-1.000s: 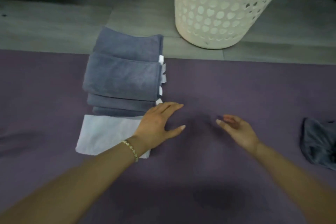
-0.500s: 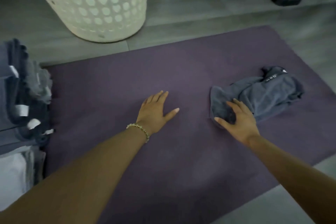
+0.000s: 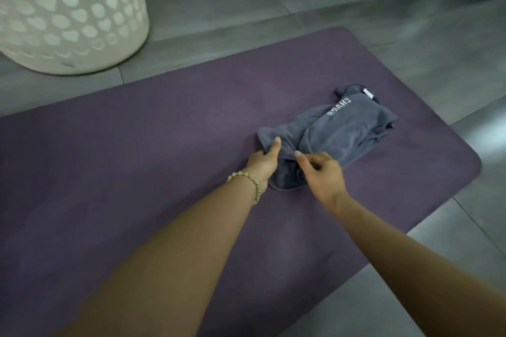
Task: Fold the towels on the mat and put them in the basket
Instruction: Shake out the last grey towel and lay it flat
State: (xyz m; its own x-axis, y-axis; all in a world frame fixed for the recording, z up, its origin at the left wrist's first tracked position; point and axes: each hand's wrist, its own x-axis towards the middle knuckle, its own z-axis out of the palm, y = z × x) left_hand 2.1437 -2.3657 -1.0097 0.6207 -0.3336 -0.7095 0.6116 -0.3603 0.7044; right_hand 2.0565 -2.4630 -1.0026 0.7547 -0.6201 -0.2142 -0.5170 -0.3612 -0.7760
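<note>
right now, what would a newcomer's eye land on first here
A crumpled grey towel lies on the right part of the purple mat, the left hand pinching its near edge and the right hand gripping the cloth beside it. A white perforated basket stands on the floor at the far left.

basket (image 3: 82, 22) cut off by top and left edges; fingers of left hand (image 3: 262, 163) hidden under towel (image 3: 342, 131).

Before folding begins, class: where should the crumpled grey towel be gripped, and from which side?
Grip the grey towel by its near-left edge, coming from the person's side. That edge lies open on the mat, where the left hand pinches it; the far end is bunched, corners hidden.
</note>
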